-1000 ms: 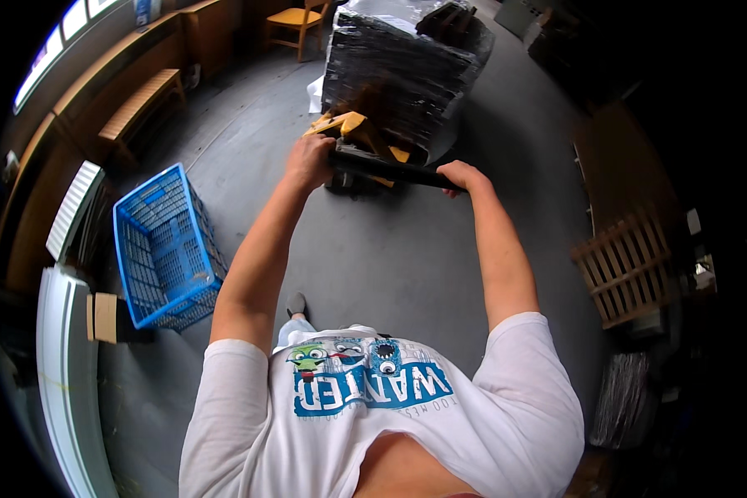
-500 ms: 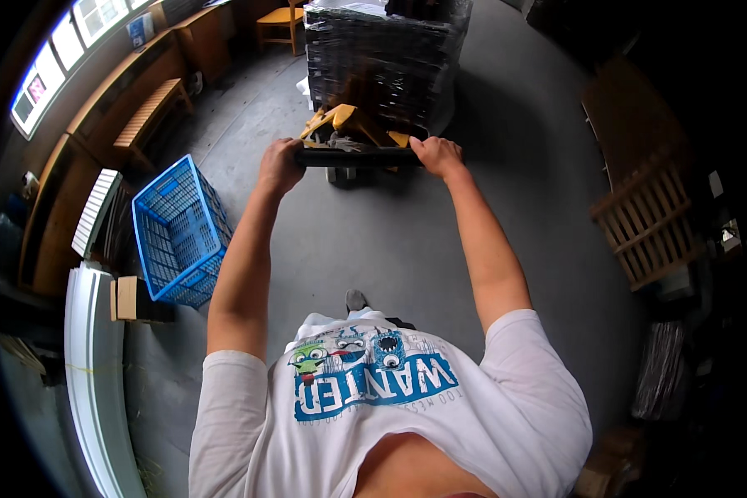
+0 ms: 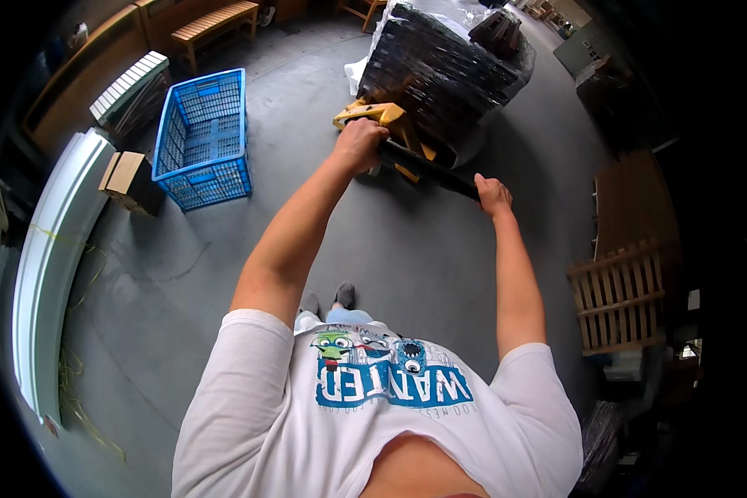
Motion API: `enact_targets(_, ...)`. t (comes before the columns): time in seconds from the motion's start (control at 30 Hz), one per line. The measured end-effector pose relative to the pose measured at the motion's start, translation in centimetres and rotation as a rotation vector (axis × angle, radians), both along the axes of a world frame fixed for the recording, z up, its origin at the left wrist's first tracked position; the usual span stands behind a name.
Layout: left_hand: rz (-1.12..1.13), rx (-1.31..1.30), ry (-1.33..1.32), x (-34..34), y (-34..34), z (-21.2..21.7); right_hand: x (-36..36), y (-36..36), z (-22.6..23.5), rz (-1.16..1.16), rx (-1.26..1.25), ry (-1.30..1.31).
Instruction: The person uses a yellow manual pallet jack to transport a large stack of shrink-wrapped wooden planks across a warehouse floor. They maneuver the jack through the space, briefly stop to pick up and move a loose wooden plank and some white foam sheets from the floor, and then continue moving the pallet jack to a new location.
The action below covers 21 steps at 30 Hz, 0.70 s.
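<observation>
Blue plastic crate upright on grey floor, left side. Cardboard box just beside it. Long white panels farther left, thin yellow strands near their lower end. Slatted wooden bench at upper left; wooden chair cut by upper edge. Slatted wooden frame at right, brown board beyond it. Dim bundle at lower right.

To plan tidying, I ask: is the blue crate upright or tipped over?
Upright: the blue crate stands on the floor, open top facing up, inside bottom visible.
</observation>
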<state>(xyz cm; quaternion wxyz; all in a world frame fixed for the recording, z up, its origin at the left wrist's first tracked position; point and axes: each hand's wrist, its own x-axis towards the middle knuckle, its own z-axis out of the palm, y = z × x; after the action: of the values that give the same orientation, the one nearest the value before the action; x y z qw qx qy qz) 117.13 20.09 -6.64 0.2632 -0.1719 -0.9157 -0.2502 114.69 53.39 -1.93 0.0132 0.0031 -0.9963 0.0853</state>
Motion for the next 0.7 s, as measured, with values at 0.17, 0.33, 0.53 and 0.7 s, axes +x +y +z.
enact_targets(0.17,0.024,0.037,0.066,5.6,1.8,-0.2,4.5,2.2,-0.6,0.008,-0.009,0.072)
enact_targets(0.33,0.057,-0.006,-0.037,13.2,3.6,-0.2,9.1,6.0,-3.1,0.433,0.296,0.263)
enact_targets(0.53,0.164,-0.146,-0.064,21.3,8.8,-4.4,16.6,16.4,-9.6,0.786,0.336,0.456)
enact_targets(0.7,0.306,-0.205,-0.123,25.8,12.1,-2.0,19.8,17.6,-6.2,0.642,0.047,0.160)
